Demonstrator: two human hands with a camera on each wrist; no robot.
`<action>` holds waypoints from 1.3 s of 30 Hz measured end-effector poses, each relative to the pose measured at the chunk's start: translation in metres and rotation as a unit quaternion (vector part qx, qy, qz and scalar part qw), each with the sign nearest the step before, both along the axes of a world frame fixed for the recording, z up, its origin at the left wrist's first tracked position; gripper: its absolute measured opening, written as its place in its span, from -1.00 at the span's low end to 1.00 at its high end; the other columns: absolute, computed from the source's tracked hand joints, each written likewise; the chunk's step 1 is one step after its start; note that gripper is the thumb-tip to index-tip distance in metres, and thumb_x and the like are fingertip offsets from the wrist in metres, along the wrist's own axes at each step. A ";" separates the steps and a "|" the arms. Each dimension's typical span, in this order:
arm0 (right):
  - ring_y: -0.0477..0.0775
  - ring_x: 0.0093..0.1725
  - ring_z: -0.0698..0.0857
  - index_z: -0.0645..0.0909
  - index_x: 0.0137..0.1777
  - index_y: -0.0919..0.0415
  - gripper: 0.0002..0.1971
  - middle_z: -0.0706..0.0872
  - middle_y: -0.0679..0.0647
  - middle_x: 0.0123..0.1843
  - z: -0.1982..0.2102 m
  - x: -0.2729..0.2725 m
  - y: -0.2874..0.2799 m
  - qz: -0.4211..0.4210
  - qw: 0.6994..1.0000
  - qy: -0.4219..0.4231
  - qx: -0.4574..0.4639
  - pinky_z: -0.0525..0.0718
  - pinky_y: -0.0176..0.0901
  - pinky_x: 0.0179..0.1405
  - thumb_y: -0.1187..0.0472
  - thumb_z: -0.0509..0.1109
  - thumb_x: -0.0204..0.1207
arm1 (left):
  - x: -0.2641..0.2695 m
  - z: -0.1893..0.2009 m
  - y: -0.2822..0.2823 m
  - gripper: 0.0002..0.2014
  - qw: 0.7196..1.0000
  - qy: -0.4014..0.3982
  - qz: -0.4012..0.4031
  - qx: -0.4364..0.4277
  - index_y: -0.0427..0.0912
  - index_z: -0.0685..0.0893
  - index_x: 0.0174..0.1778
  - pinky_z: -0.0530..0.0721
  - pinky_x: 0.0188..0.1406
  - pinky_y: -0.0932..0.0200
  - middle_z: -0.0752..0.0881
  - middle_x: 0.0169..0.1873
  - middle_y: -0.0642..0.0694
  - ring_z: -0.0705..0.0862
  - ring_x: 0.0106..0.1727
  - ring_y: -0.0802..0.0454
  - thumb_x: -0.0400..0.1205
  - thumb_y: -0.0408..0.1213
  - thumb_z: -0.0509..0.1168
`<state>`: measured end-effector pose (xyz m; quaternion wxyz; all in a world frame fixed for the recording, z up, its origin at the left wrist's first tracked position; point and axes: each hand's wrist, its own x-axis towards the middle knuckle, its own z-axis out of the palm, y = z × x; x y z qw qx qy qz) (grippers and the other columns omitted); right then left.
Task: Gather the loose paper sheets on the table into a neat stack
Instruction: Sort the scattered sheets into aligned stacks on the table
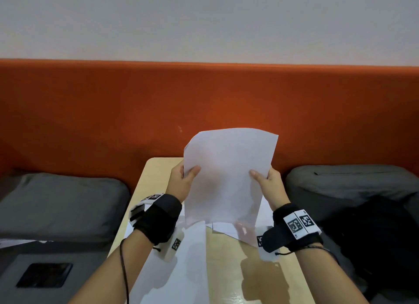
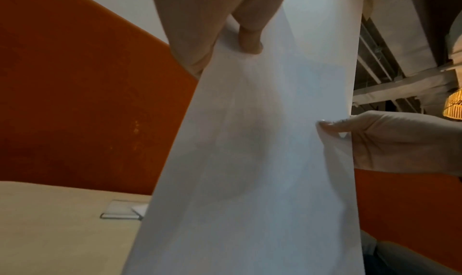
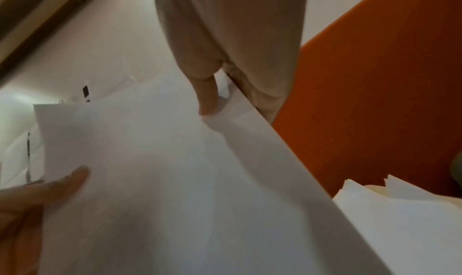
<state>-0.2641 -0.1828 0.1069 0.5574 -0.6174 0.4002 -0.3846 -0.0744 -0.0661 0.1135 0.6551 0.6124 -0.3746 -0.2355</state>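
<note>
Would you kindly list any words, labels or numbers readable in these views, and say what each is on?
No readable text.
Held paper sheets: blank.
Square black-and-white markers on the right wristband and left wristband: coded patterns, not words.
Loose sheets on the table: no print visible.

Lounge, orange bench (image 1: 113, 113), grey cushions (image 1: 59, 204), table (image 1: 154, 174)

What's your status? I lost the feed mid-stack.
Left hand and right hand both grip the held sheets, upright above the table. Loose sheets lie ungathered below. Nothing in the way.
</note>
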 end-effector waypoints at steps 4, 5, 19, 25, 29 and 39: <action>0.20 0.13 0.70 0.63 0.20 0.34 -0.77 0.75 0.20 0.13 -0.010 0.000 0.002 0.019 0.996 0.091 -0.018 0.64 -0.01 0.13 0.38 0.32 0.57 | -0.003 -0.003 0.005 -0.78 0.999 -0.004 0.035 0.017 -0.39 0.57 0.21 0.62 -0.17 0.44 0.66 0.05 -0.16 0.67 0.00 0.02 0.66 -0.49 0.17; 0.21 0.11 0.72 0.65 0.13 0.34 -0.81 0.76 0.17 0.07 -0.007 0.000 0.002 0.008 0.996 0.083 -0.037 0.66 0.03 0.12 0.39 0.33 0.56 | -0.002 0.002 0.006 -0.76 0.998 -0.008 0.054 0.004 -0.42 0.57 0.23 0.62 -0.11 0.36 0.66 0.06 -0.18 0.65 0.06 -0.03 0.67 -0.49 0.16; 0.02 -0.31 0.64 0.53 0.15 0.25 -0.83 0.59 0.09 -0.26 -0.053 0.060 0.073 0.247 0.951 0.169 0.078 0.66 -0.24 -0.34 0.39 0.31 0.59 | 0.110 -0.051 0.078 -0.67 0.943 -0.092 0.155 0.281 -0.39 0.58 0.21 0.57 0.05 0.06 0.70 0.09 -0.31 0.66 0.07 -0.18 0.51 -0.59 0.30; 0.01 -0.34 0.46 0.26 -0.33 0.06 -0.62 0.38 -0.04 -0.37 -0.094 0.082 0.101 0.282 0.897 0.338 0.040 0.51 -0.15 -0.25 0.30 0.44 0.50 | 0.108 -0.088 0.105 -0.43 0.866 -0.155 0.181 0.440 -0.28 0.37 0.46 0.45 0.31 -0.08 0.47 0.34 -0.39 0.47 0.33 -0.34 0.52 -0.50 0.34; 0.06 -0.12 0.48 0.24 -0.36 0.09 -0.58 0.39 -0.05 -0.33 -0.097 0.084 0.103 0.280 0.864 0.419 -0.013 0.40 -0.20 -0.32 0.17 0.48 0.47 | 0.080 -0.088 0.081 -0.42 0.863 -0.240 0.098 0.433 -0.14 0.28 0.53 0.35 0.45 -0.04 0.25 0.52 -0.20 0.31 0.49 -0.21 0.59 -0.34 0.31; 0.15 -0.01 0.58 0.41 -0.04 0.18 -0.81 0.62 0.17 0.07 -0.088 0.034 0.049 0.128 0.897 0.422 0.013 0.47 -0.15 -0.11 0.11 0.35 0.55 | 0.009 -0.108 0.006 -0.27 0.805 -0.293 -0.162 0.489 -0.11 -0.11 0.64 -0.13 0.58 -0.23 -0.17 0.66 -0.05 -0.21 0.66 -0.10 0.68 -0.04 0.16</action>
